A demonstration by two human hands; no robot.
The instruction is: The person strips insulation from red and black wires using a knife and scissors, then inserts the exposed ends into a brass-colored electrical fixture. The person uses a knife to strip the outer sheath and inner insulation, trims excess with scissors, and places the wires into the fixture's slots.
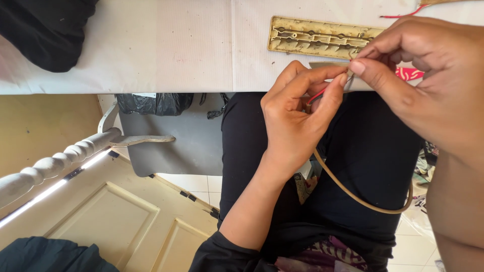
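While the white cloth-covered tabletop (176, 45) fills the upper part of the view, a black garment (45, 30) lies at its far left corner and a long, yellowed plastic strip with slots (317, 38) lies near its front edge toward the right. Below the front edge, the person's lap in black clothing (363, 166) sits under both hands. The right hand (428, 85) has its grip pressed together, thumb and forefinger pinching the bare wire ends just over the tabletop's front edge. The left hand (295, 116) pinches the thin tan sheathed cable (353, 194) just beneath, where a red inner wire (316, 95) shows. The cable loops down across the lap.
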